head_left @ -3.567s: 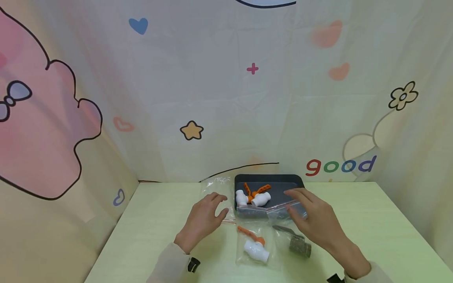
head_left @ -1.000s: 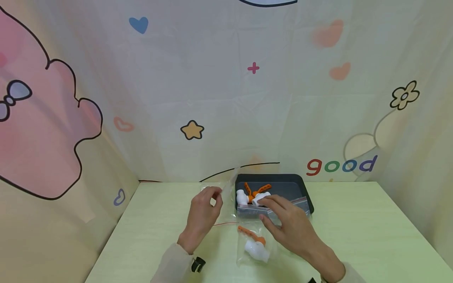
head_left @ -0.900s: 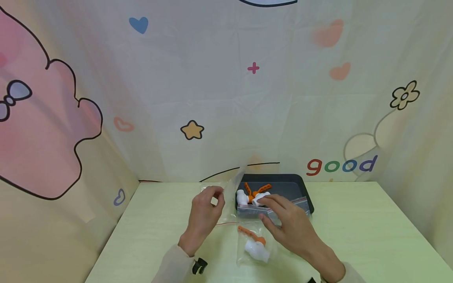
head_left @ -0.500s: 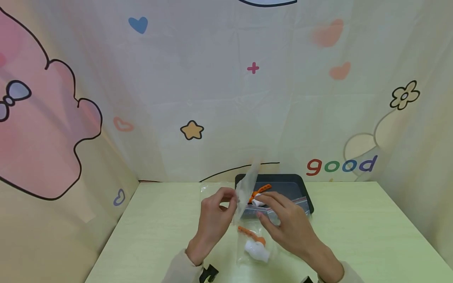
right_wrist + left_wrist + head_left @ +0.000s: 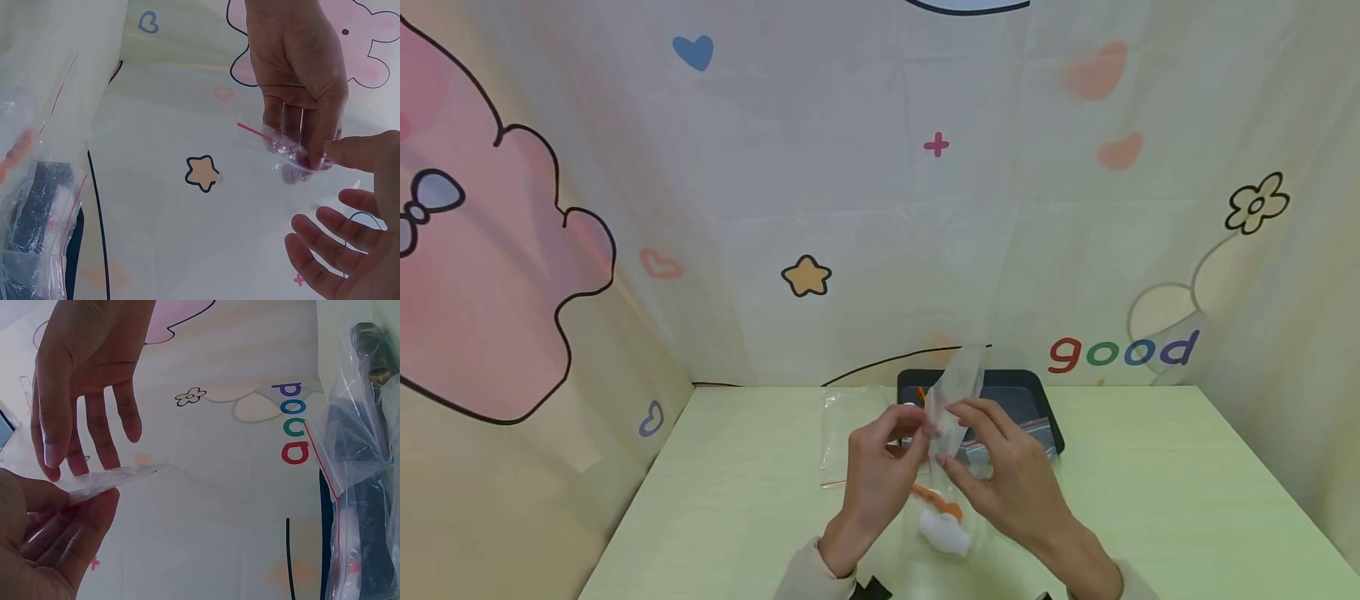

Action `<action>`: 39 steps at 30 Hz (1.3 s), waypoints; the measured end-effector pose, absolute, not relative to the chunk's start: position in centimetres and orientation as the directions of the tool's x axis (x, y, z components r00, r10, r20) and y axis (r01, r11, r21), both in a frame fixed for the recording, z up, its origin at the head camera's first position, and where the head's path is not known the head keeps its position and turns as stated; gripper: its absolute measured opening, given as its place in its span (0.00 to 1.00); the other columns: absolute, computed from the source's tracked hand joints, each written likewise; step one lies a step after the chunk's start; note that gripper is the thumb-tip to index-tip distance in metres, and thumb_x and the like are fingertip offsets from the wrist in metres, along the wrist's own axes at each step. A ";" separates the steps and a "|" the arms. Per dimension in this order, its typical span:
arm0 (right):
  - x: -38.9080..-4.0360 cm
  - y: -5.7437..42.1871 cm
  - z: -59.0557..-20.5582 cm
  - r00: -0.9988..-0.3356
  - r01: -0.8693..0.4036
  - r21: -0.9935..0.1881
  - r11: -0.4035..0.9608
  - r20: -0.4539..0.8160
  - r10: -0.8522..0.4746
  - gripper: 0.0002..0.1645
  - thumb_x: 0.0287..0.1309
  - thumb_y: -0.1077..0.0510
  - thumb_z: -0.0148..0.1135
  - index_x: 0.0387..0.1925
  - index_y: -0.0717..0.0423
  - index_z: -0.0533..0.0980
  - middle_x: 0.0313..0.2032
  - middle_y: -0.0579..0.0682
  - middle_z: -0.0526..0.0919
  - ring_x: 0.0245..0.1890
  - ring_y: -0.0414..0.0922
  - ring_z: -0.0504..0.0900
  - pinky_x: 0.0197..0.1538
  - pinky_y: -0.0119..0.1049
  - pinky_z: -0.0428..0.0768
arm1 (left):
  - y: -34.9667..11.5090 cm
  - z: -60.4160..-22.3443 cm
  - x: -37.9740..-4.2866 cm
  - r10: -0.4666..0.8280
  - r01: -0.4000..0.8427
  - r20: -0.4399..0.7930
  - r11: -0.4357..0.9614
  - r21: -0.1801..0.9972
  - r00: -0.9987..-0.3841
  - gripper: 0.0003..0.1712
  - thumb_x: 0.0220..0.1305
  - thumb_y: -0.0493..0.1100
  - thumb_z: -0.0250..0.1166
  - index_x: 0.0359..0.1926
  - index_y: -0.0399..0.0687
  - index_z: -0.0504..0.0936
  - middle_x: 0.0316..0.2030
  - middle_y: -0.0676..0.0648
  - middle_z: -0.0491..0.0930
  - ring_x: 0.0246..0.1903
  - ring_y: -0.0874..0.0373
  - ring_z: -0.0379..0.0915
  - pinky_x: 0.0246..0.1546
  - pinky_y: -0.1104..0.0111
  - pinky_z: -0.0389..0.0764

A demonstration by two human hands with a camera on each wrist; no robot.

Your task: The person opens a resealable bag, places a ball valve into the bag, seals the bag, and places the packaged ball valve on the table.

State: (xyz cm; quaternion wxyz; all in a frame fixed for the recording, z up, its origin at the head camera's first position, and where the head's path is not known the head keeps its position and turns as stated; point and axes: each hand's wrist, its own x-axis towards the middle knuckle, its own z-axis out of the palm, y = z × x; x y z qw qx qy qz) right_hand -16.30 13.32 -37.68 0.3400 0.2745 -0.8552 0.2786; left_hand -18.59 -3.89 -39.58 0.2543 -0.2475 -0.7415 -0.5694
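Observation:
Thumb and fingers of my left hand point(image 5: 883, 462) pinch a thin clear zip bag point(image 5: 957, 390), raised in front of the tray. A red seal strip shows on this bag point(image 5: 259, 132) in the right wrist view, and nothing shows inside it. My right hand point(image 5: 1018, 475) is right beside the bag, fingers and thumb apart, with the thumb tip close to its edge. Below the hands, a white ball valve point(image 5: 946, 533) with an orange handle point(image 5: 936, 500) lies in a clear bag on the table.
A dark tray point(image 5: 1033, 385) stands at the back of the table, partly covered by the hands and bag. Another flat clear zip bag point(image 5: 842, 433) lies to its left. A bagged dark metal fitting point(image 5: 369, 340) appears in the left wrist view.
My left hand has picked up the clear bag and carried it rightward to my right hand. Earlier, my right hand moved left, and the dark bagged valve is now hidden behind it.

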 end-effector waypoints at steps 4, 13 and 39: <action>-16.4 13.2 -37.9 -0.612 -0.655 -0.293 0.696 0.747 -0.262 0.43 0.37 0.54 0.82 0.58 0.53 0.73 0.52 0.48 0.78 0.40 0.43 0.85 0.36 0.33 0.84 | -3.6 -39.4 -18.5 0.079 0.673 0.671 0.176 0.719 -0.737 0.05 0.64 0.35 0.65 0.40 0.46 0.83 0.35 0.46 0.87 0.32 0.54 0.87 0.28 0.75 0.83; -16.7 12.9 -38.4 -0.642 -0.628 -0.323 0.708 0.730 -0.236 0.43 0.37 0.56 0.83 0.57 0.54 0.72 0.45 0.47 0.81 0.37 0.40 0.83 0.34 0.30 0.83 | -3.4 -39.2 -18.3 0.099 0.708 0.702 0.120 0.695 -0.706 0.04 0.63 0.35 0.66 0.39 0.44 0.84 0.34 0.43 0.87 0.31 0.52 0.87 0.27 0.73 0.84; -16.8 13.4 -38.5 -0.592 -0.653 -0.346 0.673 0.788 -0.170 0.20 0.44 0.71 0.73 0.41 0.56 0.78 0.33 0.46 0.84 0.27 0.35 0.82 0.27 0.24 0.80 | -4.1 -39.3 -18.3 0.104 0.747 0.744 0.184 0.638 -0.661 0.05 0.59 0.33 0.69 0.37 0.43 0.85 0.32 0.45 0.87 0.26 0.57 0.84 0.27 0.74 0.83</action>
